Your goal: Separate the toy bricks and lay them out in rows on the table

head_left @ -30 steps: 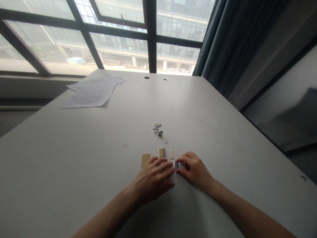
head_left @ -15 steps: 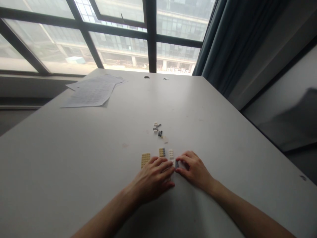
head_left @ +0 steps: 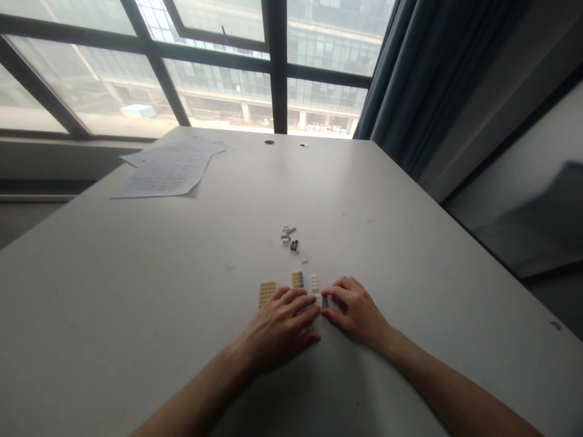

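Grey, one brick [head_left: 325, 302] sits pinched in the grip of our right hand [head_left: 354, 308], beside one white plate [head_left: 314, 283]. Our left hand [head_left: 286, 318] partly hides one tan plate [head_left: 266, 292] on the bench [head_left: 159, 291]; how open its grip is, or on what, we cannot tell.

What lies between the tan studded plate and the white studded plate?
In the head view, a tan-and-gray studded piece, with the left hand nearer the camera.

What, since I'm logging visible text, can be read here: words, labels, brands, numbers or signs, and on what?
None can be read.
Papers: printed lines, too small and blurred.
Building bricks: no lettering distinguishable.
Dark mark near the right edge of the table: too blurred to tell.
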Demonstrator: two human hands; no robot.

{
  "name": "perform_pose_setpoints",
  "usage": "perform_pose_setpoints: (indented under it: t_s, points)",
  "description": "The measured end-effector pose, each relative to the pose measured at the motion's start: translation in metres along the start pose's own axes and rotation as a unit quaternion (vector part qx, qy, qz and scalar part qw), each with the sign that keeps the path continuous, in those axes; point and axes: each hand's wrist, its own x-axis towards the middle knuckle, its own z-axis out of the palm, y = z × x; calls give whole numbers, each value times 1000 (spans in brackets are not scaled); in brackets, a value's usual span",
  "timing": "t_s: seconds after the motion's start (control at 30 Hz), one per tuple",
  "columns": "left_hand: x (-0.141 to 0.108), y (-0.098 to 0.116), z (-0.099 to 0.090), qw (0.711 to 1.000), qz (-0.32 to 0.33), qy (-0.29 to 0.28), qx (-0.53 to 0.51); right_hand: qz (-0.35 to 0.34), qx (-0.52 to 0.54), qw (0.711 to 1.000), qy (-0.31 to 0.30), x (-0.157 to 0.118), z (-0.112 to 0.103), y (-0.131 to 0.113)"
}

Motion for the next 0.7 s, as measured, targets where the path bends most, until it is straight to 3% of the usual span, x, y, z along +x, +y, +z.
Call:
perform_pose_setpoints:
  t_s: [0.1, 0.2, 0.3, 0.43, 0.7]
  points:
    - [1, -5, -5, 998, -27, 53, 19, 1, 1, 1000, 6, 0, -1, -2]
    - [6, -10, -13, 991, -94, 83, 47, 7, 4, 1000, 7, 0, -1, -3]
    - [17, -14, -16, 986, -142, 50, 76, 6, 5, 1000, 7, 0, -1, -2]
    - [33, -16, -10, 987, -134, -6, 92, 4, 4, 1000, 6, -1, 0, -1]
    - [50, -16, 2, 983, -139, -15, 117, -8, -6, 1000, 5, 0, 0, -1]
